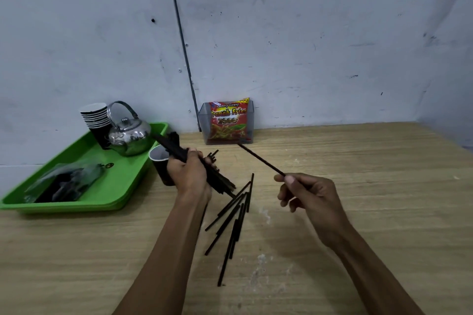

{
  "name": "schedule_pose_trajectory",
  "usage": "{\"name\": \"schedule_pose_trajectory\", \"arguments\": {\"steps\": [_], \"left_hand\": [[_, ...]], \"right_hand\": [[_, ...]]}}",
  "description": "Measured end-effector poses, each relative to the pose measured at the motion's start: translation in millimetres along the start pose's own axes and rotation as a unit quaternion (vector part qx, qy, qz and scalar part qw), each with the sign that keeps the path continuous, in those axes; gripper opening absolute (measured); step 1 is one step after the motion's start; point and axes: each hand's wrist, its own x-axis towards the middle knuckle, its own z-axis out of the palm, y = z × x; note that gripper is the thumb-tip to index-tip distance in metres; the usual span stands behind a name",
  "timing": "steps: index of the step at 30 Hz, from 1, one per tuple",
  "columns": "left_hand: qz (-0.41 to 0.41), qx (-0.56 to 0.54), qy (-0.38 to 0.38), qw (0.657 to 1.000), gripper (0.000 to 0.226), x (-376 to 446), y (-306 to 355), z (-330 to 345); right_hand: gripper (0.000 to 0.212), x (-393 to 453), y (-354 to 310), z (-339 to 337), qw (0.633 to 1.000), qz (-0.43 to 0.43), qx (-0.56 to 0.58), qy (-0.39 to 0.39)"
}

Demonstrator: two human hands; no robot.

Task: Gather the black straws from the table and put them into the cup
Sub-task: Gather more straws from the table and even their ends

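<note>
Green tray (120,186) sits far left of the left fingers, on the bench (358,199); on it a stack of paper cups (96,116), a shiny metal kettle (129,135) and a blurry clear plastic bag (66,183) with dark contents. Single black cup (160,161) stands on the bench just beside the tray, touching or just behind the left hand (189,174). Left fingers clenched round a bundle of black straws (179,152), bundle tilted, upper ends over the cup mouth, lower ends sticking out below the fingers. Loose straws (234,217) lie on the bench below and between both hands, fanned out. Clear plastic box (226,123) with a red French Fries snack packet (229,120) stands at the wall beyond the fingers. Right hand (312,202) pinches a single straw (261,160) between thumb and fingers, straw raised off the bench, pointing up-left toward the box.
</note>
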Motion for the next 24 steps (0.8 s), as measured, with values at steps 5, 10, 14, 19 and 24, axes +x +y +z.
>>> {"name": "schedule_pose_trajectory", "arguments": {"steps": [5, 10, 14, 19, 24], "left_hand": [[-0.018, 0.032, -0.043, 0.998, 0.010, -22.4, -30.2, 8.4], [-0.021, 0.002, -0.087, 0.996, 0.023, -38.5, -47.3, 14.6], [-0.032, 0.002, -0.123, 0.992, 0.022, -45.8, -52.2, 14.9], [-0.010, 0.075, -0.213, 0.974, 0.016, -51.0, -51.3, 14.7], [-0.015, 0.140, -0.233, 0.962, 0.024, -51.6, -47.5, 19.5]], "right_hand": [[0.020, -3.5, 8.5, 39.2, 0.999, 0.044, -0.025, 0.004], [0.025, -0.4, 16.5, 41.4, 0.995, 0.071, -0.038, 0.067], [0.024, 3.8, 20.5, 33.9, 0.992, 0.096, -0.049, 0.067], [0.019, 4.0, 19.9, 25.7, 0.987, 0.025, -0.158, 0.015], [0.019, 3.8, 20.8, 21.2, 0.982, -0.002, -0.188, 0.003]]}}
